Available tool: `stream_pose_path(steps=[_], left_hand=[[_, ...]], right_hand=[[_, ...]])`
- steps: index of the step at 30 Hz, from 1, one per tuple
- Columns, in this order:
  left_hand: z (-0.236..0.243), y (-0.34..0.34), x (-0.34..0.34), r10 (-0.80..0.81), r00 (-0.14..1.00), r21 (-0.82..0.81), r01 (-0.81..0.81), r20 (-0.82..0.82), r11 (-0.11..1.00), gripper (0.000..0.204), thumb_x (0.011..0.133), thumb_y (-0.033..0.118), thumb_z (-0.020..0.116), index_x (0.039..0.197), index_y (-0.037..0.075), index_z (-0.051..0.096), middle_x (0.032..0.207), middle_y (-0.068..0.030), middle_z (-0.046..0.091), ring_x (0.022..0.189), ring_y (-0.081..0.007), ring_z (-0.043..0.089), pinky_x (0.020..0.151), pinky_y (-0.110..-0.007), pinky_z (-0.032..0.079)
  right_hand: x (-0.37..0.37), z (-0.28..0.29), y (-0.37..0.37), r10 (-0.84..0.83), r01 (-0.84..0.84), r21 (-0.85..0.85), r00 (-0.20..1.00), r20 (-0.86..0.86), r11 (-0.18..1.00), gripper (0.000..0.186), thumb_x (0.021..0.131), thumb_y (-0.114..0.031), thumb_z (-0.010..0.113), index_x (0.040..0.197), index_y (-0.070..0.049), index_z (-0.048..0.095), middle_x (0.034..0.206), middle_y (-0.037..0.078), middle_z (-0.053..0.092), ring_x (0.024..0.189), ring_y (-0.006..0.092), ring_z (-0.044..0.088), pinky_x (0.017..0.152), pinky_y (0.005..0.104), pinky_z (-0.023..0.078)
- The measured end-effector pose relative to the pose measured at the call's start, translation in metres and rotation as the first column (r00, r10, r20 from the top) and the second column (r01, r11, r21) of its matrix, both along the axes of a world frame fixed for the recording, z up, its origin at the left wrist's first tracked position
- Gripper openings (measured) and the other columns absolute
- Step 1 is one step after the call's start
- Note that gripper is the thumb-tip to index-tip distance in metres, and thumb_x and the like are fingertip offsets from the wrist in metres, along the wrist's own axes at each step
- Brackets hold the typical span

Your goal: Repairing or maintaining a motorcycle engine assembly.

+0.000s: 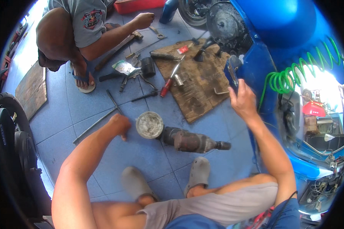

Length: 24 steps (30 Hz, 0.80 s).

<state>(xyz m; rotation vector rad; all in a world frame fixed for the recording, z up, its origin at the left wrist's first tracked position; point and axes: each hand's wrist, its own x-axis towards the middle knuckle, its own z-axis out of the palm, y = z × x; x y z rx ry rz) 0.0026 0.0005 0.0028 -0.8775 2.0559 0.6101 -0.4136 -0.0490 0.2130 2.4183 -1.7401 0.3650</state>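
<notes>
My left hand [120,124] hangs low over the tiles, empty, its fingers loosely bent and one digit apart. Beside it lies a T-handle wrench [95,124], and to its right stands a round container with a grey, crusted top [149,125]. In my right hand [243,100] is a dark blue-black part [232,70], pinched at its lower end beside the blue scooter body. My fingers hide some of that part, so its kind is unclear. A dark bottle with a brown label [191,142] lies next to the container.
A stained wooden board [198,78] carries a red-handled screwdriver [166,87], a socket [178,80] and a hex key [221,91]. Left of it lie a black mallet [147,67] and a hammer [137,35]. Another person's hand [144,20] is beyond. A green coiled hose [283,82] hangs at right.
</notes>
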Motion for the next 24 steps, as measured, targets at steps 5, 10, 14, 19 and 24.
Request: stream_pose_path(steps=[5,10,14,19,24], left_hand=[[0.001,0.001,-0.001,0.019,1.0,-0.017,-0.019,-0.008,1.0,0.047,0.07,0.048,0.087,0.101,0.013,0.079,0.098,-0.0042,0.077,0.099,-0.0238,0.073,0.083,-0.038,0.055],[0.009,0.0,-0.004,0.023,1.0,-0.012,-0.023,0.0,1.0,0.048,0.071,0.049,0.086,0.102,0.013,0.079,0.098,-0.0048,0.077,0.099,-0.0237,0.073,0.084,-0.038,0.055],[0.008,0.0,-0.003,0.01,1.0,-0.008,-0.01,0.001,1.0,0.048,0.072,0.048,0.086,0.103,0.013,0.079,0.099,-0.0049,0.077,0.099,-0.0235,0.073,0.084,-0.038,0.055],[0.01,0.0,-0.005,0.019,1.0,0.012,-0.02,0.013,1.0,0.048,0.073,0.049,0.085,0.104,0.013,0.079,0.102,-0.0045,0.077,0.102,-0.0234,0.072,0.086,-0.038,0.055],[0.012,-0.001,-0.007,0.011,0.999,0.022,-0.012,0.053,1.0,0.049,0.075,0.051,0.084,0.105,0.013,0.079,0.102,-0.004,0.077,0.102,-0.0232,0.072,0.086,-0.038,0.055]], right_hand=[[-0.003,-0.001,0.0,-0.002,0.002,-0.01,1.0,-0.01,1.0,0.026,0.09,-0.014,0.069,0.098,0.001,0.049,0.086,0.023,0.064,0.083,0.0436,0.066,0.073,0.0498,0.053],[-0.002,0.0,0.0,0.002,-0.002,-0.013,1.0,-0.015,1.0,0.026,0.091,-0.015,0.069,0.098,0.001,0.049,0.085,0.023,0.064,0.082,0.0433,0.065,0.073,0.0497,0.052],[-0.001,0.0,0.0,0.009,-0.009,-0.011,1.0,-0.009,1.0,0.027,0.091,-0.015,0.069,0.097,0.001,0.049,0.086,0.023,0.064,0.082,0.0433,0.065,0.073,0.0497,0.052],[-0.002,0.0,0.0,0.004,-0.005,-0.012,1.0,-0.028,1.0,0.027,0.091,-0.015,0.07,0.097,0.0,0.048,0.086,0.023,0.063,0.082,0.0433,0.065,0.072,0.0493,0.052],[-0.004,-0.002,-0.001,0.003,-0.004,-0.004,0.999,-0.033,1.0,0.027,0.091,-0.016,0.07,0.097,0.0,0.048,0.086,0.023,0.064,0.082,0.0432,0.065,0.073,0.0493,0.053]])
